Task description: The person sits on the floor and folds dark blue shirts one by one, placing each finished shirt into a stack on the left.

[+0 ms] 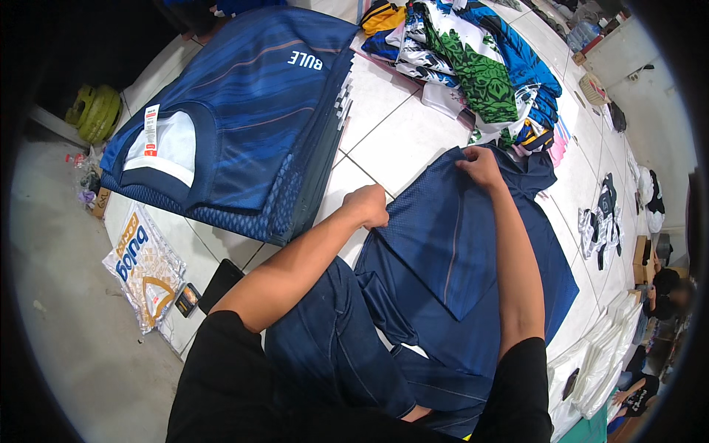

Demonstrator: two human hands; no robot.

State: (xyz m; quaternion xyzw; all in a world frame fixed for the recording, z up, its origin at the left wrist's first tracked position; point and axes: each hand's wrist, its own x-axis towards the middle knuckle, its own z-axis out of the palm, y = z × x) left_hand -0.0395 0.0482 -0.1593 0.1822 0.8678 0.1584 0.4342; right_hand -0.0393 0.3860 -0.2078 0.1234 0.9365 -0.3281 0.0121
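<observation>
A navy-blue jersey lies spread on the white tiles in front of my legs, one side folded over its middle. Curled fingers of my left hand hold the folded part's left edge. Near the shoulder, my right hand pinches the fabric between thumb and fingers; a crumpled sleeve lies just beyond it. To the left rises a neat stack of folded navy jerseys. Its top one bears white lettering, and a paper tag lies over its collar opening.
Beyond the jersey sits a loose heap of patterned garments. A printed plastic sack, a black flat object and a green gas cylinder are at left. White plastic packets lie at right, near other people.
</observation>
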